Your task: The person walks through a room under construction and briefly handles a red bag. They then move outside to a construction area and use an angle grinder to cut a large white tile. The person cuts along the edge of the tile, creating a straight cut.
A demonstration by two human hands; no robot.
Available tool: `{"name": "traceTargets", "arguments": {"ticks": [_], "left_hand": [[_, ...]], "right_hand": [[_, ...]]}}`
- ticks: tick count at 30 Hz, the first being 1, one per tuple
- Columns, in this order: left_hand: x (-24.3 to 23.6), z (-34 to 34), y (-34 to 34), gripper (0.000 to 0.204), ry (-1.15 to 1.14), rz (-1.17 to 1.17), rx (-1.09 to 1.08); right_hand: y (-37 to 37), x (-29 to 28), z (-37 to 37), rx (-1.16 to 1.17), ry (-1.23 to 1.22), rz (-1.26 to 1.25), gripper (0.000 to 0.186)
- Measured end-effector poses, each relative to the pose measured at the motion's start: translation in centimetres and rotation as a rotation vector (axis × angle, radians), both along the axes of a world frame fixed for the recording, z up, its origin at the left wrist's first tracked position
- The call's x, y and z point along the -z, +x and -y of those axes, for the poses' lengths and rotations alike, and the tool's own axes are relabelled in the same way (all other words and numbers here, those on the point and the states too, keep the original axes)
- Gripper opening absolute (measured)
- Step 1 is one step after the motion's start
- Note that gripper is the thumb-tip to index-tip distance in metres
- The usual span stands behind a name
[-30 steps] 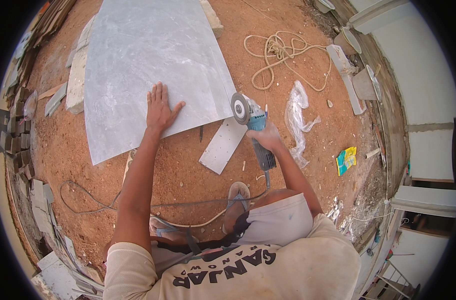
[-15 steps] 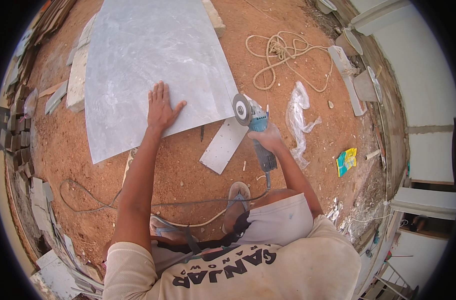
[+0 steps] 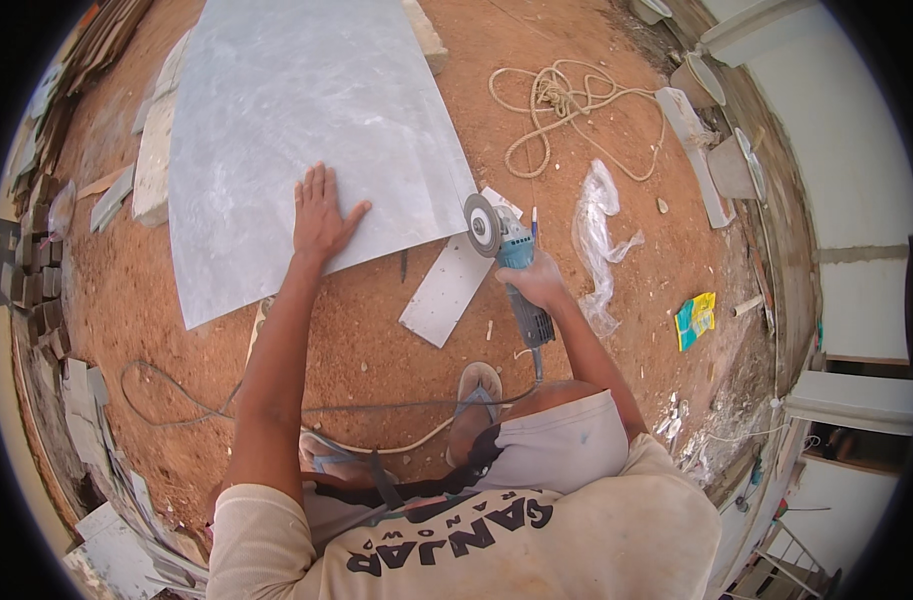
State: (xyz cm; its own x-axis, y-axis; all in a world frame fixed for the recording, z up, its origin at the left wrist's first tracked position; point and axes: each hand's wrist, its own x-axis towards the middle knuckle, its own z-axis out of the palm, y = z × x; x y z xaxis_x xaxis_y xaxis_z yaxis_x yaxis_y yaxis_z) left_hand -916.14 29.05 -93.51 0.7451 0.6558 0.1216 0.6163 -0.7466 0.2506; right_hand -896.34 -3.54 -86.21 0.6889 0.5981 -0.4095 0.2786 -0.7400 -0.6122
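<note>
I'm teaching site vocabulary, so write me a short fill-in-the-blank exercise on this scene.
1. The hand flat on the slab is the ____ one.
2. The right hand holds a ____, a disc-fitted power tool.
3. Of the rope and the packet, the ____ lies nearer the person.
Missing words: left; grinder; packet.

Got 2 hands (image 3: 321,225), 1 grinder (image 3: 517,253), 1 lg slab (image 3: 276,120).

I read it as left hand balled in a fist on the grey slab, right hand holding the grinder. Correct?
Not the fist: the head view shows the left hand lying open, palm down, on the grey slab. The right hand does hold the grinder.
</note>
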Motion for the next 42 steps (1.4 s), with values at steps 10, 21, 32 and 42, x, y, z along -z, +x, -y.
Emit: {"name": "traceTargets", "arguments": {"ticks": [10,21,32,42], "left_hand": [[-0.1,0.2,0.2,0.092,-0.004,-0.009,0.002],[0.2,0.1,0.2,0.096,0.009,0.0,0.006],[0.2,0.1,0.1,0.096,0.01,0.003,0.013],[0.2,0.2,0.0,0.093,0.012,0.011,0.015]], "right_hand": [[0.2,-0.9,-0.8,0.001,0.014,0.019,0.054],[0.9,-0.8,-1.7,-0.015,0.013,0.027,0.055],[2.2,0.0,-3.4,-0.038,0.0,0.104,0.059],[2.2,0.1,-3.2,0.005,0.018,0.073,0.061]]}}
